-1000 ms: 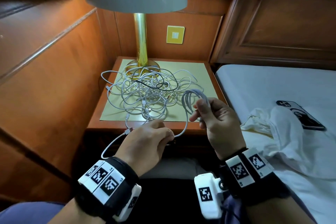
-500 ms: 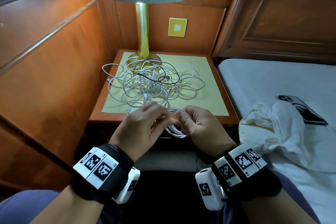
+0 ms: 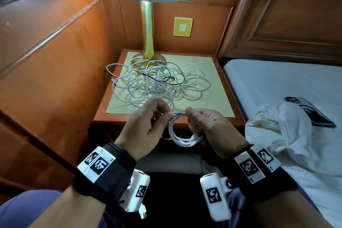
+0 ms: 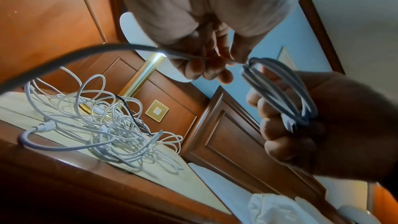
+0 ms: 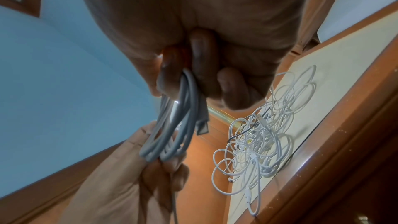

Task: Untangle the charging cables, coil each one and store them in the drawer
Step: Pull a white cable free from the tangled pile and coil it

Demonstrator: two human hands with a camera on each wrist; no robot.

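While the right hand (image 3: 207, 127) curls round the coiled white cable (image 3: 182, 135) before the nightstand (image 3: 224, 87), the left hand (image 3: 146, 126) pinches its loose end (remaining tangled cables (image 3: 157, 83) lie on top).

Drawer (image 3: 166, 136) mostly hidden, perhaps shut, behind coiled cable (image 3: 182, 136).

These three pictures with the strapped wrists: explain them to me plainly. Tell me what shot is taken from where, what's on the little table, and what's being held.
No machine: a person wears three cameras. The head view looks down at both hands; each wrist view looks along one hand. The right hand grips a coiled white cable. The left hand pinches its loose end. On the nightstand lies a tangle of cables by the lamp.
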